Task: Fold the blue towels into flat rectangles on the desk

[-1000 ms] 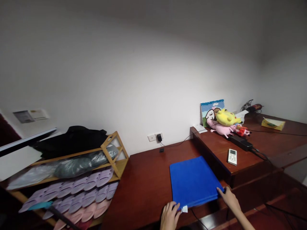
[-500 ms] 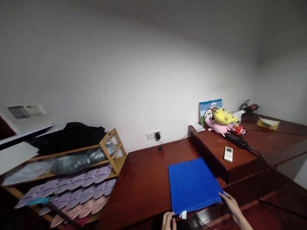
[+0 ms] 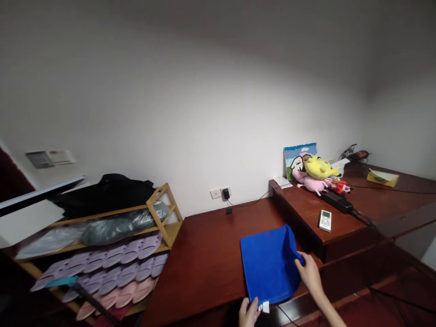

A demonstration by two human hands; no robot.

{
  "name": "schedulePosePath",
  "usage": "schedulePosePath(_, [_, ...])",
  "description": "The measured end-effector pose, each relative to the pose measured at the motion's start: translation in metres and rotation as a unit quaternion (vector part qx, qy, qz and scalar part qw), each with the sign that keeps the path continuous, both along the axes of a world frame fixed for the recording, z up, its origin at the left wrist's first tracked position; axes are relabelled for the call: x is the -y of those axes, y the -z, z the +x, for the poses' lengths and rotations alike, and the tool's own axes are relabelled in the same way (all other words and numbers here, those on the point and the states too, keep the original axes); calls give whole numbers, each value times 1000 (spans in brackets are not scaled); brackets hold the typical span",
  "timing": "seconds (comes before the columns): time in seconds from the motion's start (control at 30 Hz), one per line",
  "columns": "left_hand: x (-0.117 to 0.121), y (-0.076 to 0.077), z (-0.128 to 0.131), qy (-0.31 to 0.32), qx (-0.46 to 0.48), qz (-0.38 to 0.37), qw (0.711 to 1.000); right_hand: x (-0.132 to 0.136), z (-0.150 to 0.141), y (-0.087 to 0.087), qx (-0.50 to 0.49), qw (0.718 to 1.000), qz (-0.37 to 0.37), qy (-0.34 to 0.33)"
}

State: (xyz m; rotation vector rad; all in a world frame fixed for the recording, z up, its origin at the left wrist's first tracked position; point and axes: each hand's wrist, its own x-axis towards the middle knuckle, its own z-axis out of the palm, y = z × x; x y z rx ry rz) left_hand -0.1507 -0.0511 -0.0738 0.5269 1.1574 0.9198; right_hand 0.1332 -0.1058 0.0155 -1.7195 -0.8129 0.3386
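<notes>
A folded blue cloth (image 3: 264,263) lies on the lower part of the reddish-brown wooden desk (image 3: 204,254), close to its front edge. Its right side is lifted and curls up toward the left. That raised edge is pinched in my right hand (image 3: 309,271), thumb on top. At the front left corner of the cloth, my left hand (image 3: 249,312) grips the corner beside a small white tag (image 3: 265,307). Part of my left hand is cut off by the bottom of the view.
On the raised desk section at right are a white remote control (image 3: 325,220), a black power adapter (image 3: 337,202), plush toys (image 3: 320,168) and a yellow tissue pack (image 3: 383,177). A wooden rack (image 3: 173,234) with several lilac and pink slippers (image 3: 114,258) stands left. A charger (image 3: 226,194) sits in the wall socket.
My right hand has raised the cloth's right edge and brought it left, so the flat cloth now curls upward there. My left hand has stayed at the front left corner.
</notes>
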Motion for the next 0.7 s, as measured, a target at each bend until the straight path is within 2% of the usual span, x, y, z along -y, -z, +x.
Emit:
schedulePosePath(0.07, [2,5,-1,-23,10,-23,999,-3,-44,-9,140,987,-10,-74])
schedulePosePath(0.13, [4,10,-2,-48,20,-55,997,-1,-90,-11,235,958,-49,-159])
schedulePosePath(0.2, [6,15,-2,-53,34,-69,996,3,-126,-7,285,924,-103,-233])
schedulePosePath(0.27, [8,21,-2,-43,55,-54,996,7,-145,-2,301,897,-147,-288])
schedulePosePath(0.33, [8,24,-1,-29,71,-47,996,10,-148,-1,301,881,-172,-323])
schedulePosePath(0.4, [8,20,0,-3,88,-70,994,12,-143,-4,300,870,-181,-346])
schedulePosePath(0.47, [8,11,2,30,116,-91,989,15,-134,-7,297,862,-179,-371])
schedulePosePath(0.53, [8,-2,6,57,135,-74,986,19,-125,-5,294,853,-169,-398])
schedulePosePath(0.63, [9,-18,12,83,121,-20,989,25,-112,11,319,837,-144,-421])
schedulePosePath(0.7, [10,-24,16,86,103,-9,991,28,-105,28,370,825,-115,-411])
